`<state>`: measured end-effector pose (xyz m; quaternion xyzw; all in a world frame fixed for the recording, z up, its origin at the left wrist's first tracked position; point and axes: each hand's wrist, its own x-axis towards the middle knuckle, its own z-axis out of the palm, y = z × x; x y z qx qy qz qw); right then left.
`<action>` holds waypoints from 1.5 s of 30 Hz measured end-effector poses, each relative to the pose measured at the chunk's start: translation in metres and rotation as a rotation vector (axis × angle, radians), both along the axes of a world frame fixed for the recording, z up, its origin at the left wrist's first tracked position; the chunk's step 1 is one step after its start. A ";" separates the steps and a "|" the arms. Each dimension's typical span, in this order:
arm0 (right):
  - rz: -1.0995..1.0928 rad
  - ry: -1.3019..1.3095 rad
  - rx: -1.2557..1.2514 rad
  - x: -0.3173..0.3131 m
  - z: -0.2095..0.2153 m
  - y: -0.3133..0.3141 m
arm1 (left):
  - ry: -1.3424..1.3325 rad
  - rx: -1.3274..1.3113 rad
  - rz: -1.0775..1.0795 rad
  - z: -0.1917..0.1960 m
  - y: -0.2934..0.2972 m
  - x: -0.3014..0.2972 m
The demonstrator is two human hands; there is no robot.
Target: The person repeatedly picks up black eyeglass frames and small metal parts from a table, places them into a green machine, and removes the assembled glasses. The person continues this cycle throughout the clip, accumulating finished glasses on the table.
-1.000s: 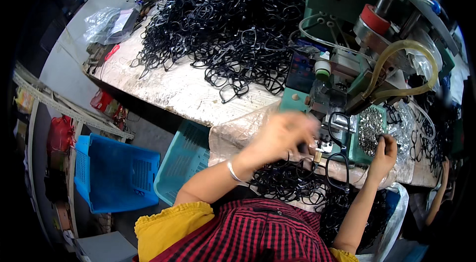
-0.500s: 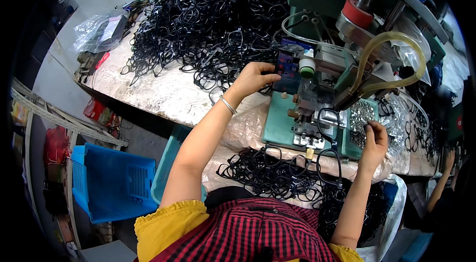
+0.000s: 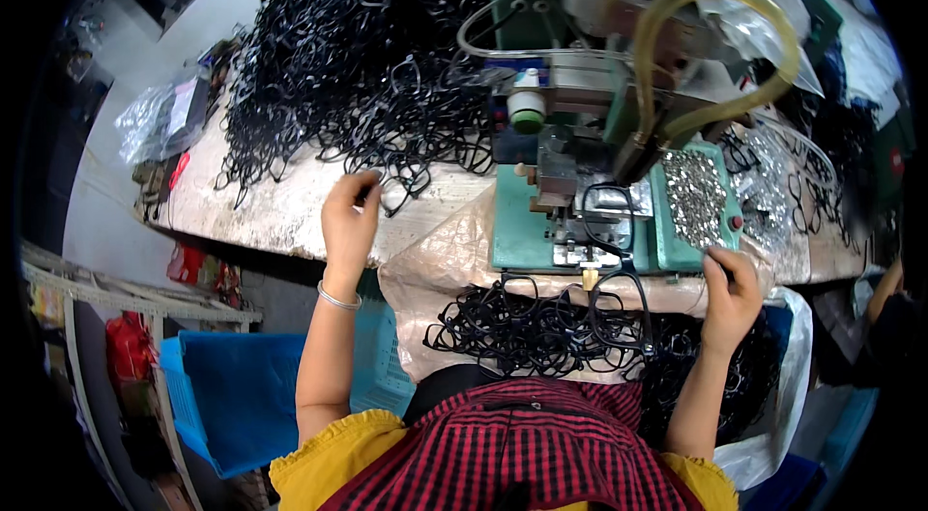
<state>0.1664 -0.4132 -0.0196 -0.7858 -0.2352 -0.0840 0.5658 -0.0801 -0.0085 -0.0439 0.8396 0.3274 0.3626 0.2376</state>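
over pale worktop (image 3: 271,209), left hand (image 3: 349,219) hovers at nine o'clock, right hand (image 3: 732,296) by green tray (image 3: 667,242) at three, grips unclear.

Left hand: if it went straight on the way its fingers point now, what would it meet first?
Probably the near edge of the heap of black eyeglass frames, just beyond the left hand. Its height over the table is unclear, so it might pass above them.

1 downward head-worn fisheye view
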 end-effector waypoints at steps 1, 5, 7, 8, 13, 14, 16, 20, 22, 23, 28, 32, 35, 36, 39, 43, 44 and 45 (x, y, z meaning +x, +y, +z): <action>0.068 0.030 0.031 -0.003 0.017 0.019 | 0.101 0.029 0.031 0.005 -0.007 0.006; 0.313 -0.021 0.193 0.003 0.057 0.099 | 0.242 0.459 0.092 -0.022 0.005 0.036; 0.290 0.093 0.296 0.012 0.043 0.113 | 0.225 0.430 -0.004 -0.037 0.012 0.052; 0.277 0.098 0.297 0.014 0.041 0.115 | 0.213 0.398 -0.015 -0.037 0.010 0.053; 0.286 0.254 0.430 -0.004 0.043 0.122 | -0.164 -0.015 0.140 -0.032 -0.012 0.027; 0.317 0.254 0.455 -0.005 0.043 0.125 | -0.278 -0.276 0.052 -0.023 -0.015 0.022; 0.368 0.317 0.434 -0.005 0.053 0.123 | -0.390 -0.667 0.052 0.006 -0.035 0.036; 0.451 0.452 0.617 -0.019 0.070 0.129 | -0.762 -0.988 -0.201 0.046 -0.071 0.044; 0.431 0.459 0.558 -0.028 0.075 0.122 | -0.946 -1.364 -0.484 0.082 -0.115 0.053; 0.444 0.395 0.503 -0.031 0.079 0.115 | -0.747 -1.389 -0.619 0.101 -0.143 0.059; 0.354 -0.071 0.005 0.008 0.068 0.094 | -0.063 -2.000 -1.122 0.116 -0.188 0.091; -0.180 -0.254 -0.611 0.059 0.004 0.062 | -0.068 -2.012 -0.898 0.107 -0.191 0.119; -0.198 -0.304 -0.517 0.069 -0.023 0.051 | -0.114 -2.029 -0.860 0.104 -0.193 0.116; -0.184 -0.356 -0.471 0.071 -0.025 0.052 | -0.127 -2.017 -0.864 0.103 -0.193 0.116; -0.170 -0.319 -0.441 0.069 -0.028 0.055 | -0.177 -1.985 -0.917 0.098 -0.193 0.113; -0.188 -0.338 -0.379 0.071 -0.023 0.049 | -0.038 -1.877 -0.953 0.085 -0.186 0.104; -0.236 -0.406 -0.323 0.072 -0.033 0.046 | 0.005 -1.771 -0.910 0.074 -0.183 0.094; -0.237 -0.420 -0.309 0.067 -0.034 0.041 | -0.158 -1.470 -0.991 0.063 -0.174 0.078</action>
